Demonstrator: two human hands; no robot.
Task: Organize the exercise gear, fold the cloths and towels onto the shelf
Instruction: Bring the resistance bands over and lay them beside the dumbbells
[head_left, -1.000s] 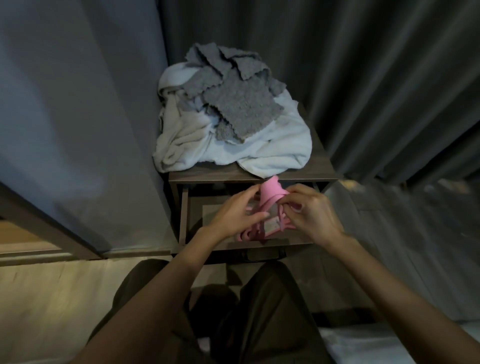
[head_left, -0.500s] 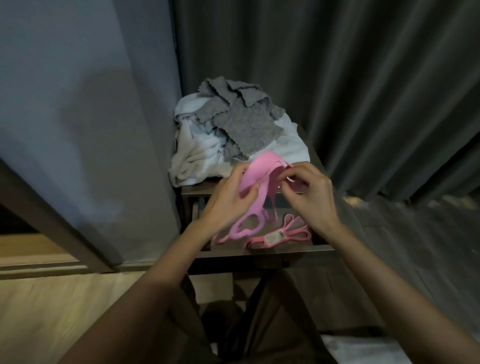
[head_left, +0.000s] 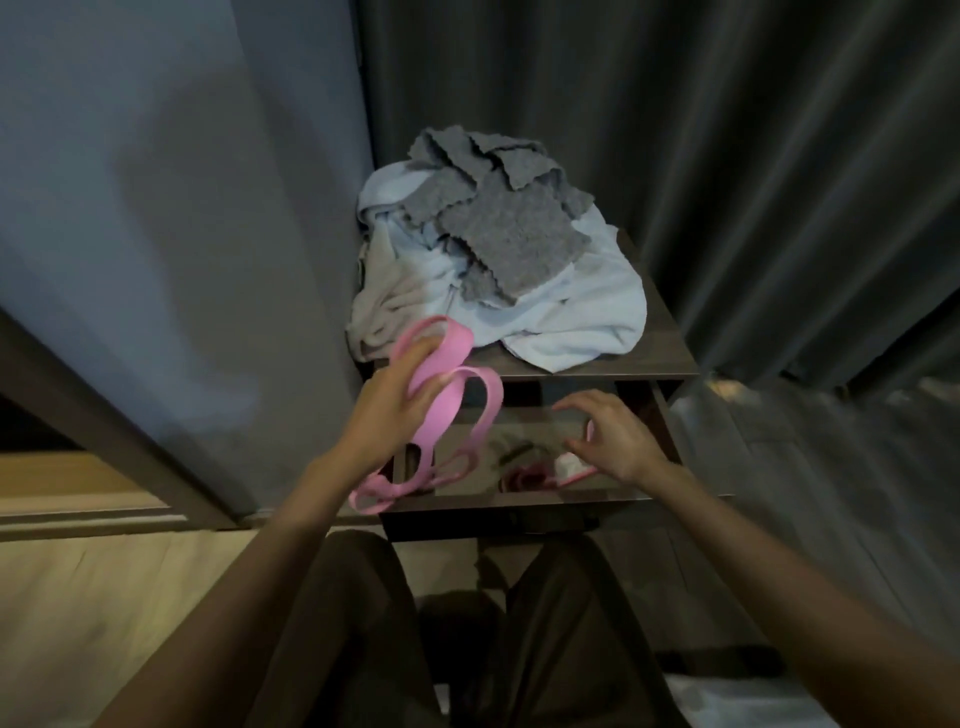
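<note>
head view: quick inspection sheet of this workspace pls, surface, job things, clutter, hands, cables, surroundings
surface: dark side table, top mostly under a laundry pile; glossy lower shelf beneath
job's things: grey cloths lie unfolded on a crumpled light blue towel; pink band hangs from the left hand; second pink band, white label, lies on the lower shelf
clutter: nothing seen
hands: left hand grips the pink band; right hand open above the second pink band
cables: nothing seen
surroundings: dark curtain behind, grey wall left, wooden floor
</note>
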